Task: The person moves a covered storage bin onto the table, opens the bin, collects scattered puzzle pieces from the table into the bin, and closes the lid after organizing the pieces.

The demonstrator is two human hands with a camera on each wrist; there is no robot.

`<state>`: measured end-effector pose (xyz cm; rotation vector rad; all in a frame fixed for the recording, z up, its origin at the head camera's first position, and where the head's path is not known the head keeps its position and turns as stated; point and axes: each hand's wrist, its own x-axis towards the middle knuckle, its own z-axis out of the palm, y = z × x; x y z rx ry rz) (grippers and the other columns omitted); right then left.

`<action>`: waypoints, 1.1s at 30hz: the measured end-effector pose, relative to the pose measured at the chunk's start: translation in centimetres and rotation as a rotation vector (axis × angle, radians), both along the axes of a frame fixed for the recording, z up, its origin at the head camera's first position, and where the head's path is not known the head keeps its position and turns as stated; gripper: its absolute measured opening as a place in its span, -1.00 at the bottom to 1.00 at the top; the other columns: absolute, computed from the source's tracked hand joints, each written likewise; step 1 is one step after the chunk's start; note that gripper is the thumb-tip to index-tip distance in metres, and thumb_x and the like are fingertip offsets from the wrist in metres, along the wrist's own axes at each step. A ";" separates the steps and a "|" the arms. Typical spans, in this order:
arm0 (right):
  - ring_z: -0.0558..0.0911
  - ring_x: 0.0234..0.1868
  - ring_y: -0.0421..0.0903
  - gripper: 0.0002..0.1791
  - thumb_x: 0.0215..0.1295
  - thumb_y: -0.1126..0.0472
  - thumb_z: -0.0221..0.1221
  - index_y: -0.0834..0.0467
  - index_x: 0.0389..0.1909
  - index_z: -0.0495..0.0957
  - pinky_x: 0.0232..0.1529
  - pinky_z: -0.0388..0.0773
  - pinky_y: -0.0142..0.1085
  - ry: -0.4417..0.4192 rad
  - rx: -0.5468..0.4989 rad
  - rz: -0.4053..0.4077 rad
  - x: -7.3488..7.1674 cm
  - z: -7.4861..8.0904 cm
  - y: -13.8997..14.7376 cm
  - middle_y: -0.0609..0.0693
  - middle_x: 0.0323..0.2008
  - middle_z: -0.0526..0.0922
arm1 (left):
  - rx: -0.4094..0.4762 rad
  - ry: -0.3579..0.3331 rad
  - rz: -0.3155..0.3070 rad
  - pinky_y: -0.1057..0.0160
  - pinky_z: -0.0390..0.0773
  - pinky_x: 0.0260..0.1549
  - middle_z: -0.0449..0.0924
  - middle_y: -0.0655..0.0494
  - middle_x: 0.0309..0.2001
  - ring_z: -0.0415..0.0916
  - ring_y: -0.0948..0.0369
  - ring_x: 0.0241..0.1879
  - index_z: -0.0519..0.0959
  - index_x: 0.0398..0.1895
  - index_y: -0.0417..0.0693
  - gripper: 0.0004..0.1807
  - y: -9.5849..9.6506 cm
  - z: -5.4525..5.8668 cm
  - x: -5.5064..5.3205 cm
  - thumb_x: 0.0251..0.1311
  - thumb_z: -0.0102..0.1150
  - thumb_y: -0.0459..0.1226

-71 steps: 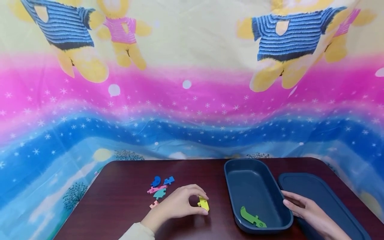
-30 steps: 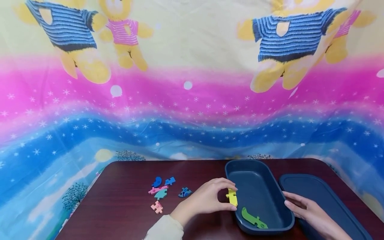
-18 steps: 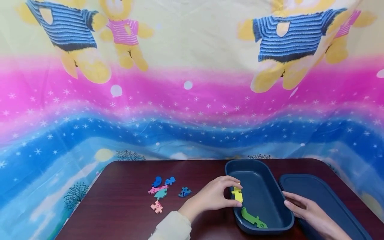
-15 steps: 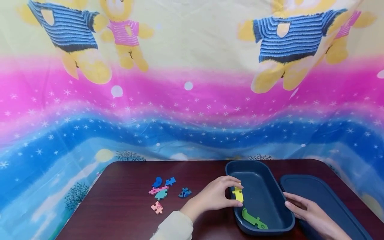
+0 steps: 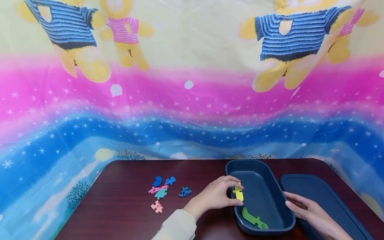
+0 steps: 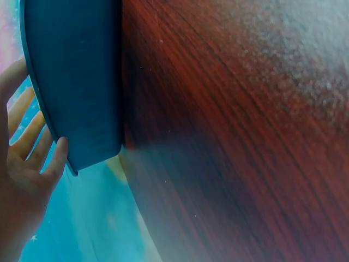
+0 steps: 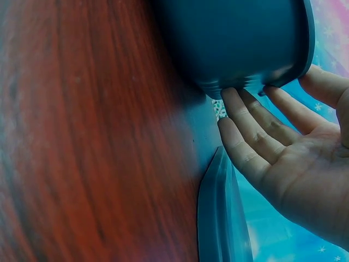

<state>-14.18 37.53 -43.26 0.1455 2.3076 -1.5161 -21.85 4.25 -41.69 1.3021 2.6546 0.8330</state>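
Note:
At the left rim of a dark blue rectangular box, my left hand pinches a yellow puzzle piece between thumb and fingers. The piece shows just inside the rim. Below it, a green puzzle piece lies on the box floor near the front. My right hand touches the box's right side. In the right wrist view its fairly straight fingers reach the outer wall, with the thumb near the rim. The left wrist view shows the left hand at the box edge, the yellow piece hidden.
Several loose puzzle pieces lie left on the brown table: a pink one, a teal one, a peach one and blue ones, one nearer the left hand. A dark blue lid lies right of the box.
My left hand has carried the yellow piece rightward from above the table to the box's left rim, uncovering a blue piece; over the last half second it barely moves. The right hand stays put.

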 end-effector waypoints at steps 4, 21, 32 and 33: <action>0.42 0.25 0.34 -0.17 0.55 -0.10 -0.05 0.47 0.48 -0.05 0.08 0.54 -0.02 -0.004 -0.002 -0.001 0.0 -0.1 0.1 0.51 0.37 0.17 | 0.007 -0.016 0.000 0.24 0.41 0.18 0.40 0.40 0.27 0.29 0.34 0.28 0.61 0.19 0.23 -0.52 0.1 -0.2 -0.1 0.23 0.28 0.10; 0.44 0.25 0.33 -0.16 0.54 -0.11 -0.04 0.45 0.49 -0.04 0.07 0.55 -0.01 -0.007 -0.004 -0.008 -0.1 -0.1 0.2 0.51 0.38 0.15 | 0.041 -0.031 -0.030 0.23 0.40 0.20 0.40 0.30 0.31 0.27 0.31 0.31 0.61 0.19 0.21 -0.54 -0.1 -0.2 -0.2 0.26 0.27 0.06; 0.43 0.26 0.33 -0.16 0.54 -0.12 -0.04 0.44 0.49 -0.03 0.08 0.54 0.01 -0.008 0.004 -0.014 0.0 -0.2 0.3 0.50 0.39 0.15 | 0.076 0.039 -0.038 0.32 0.40 0.16 0.49 0.41 0.20 0.34 0.39 0.22 0.64 0.15 0.23 -0.66 -0.2 0.6 0.2 0.34 0.21 -0.02; 0.43 0.26 0.33 -0.16 0.54 -0.12 -0.04 0.44 0.49 -0.03 0.08 0.54 0.01 -0.008 0.004 -0.014 0.0 -0.2 0.3 0.50 0.39 0.16 | 0.087 0.040 -0.037 0.32 0.40 0.16 0.49 0.41 0.18 0.34 0.39 0.21 0.64 0.14 0.23 -0.67 -0.3 0.7 0.2 0.34 0.21 -0.03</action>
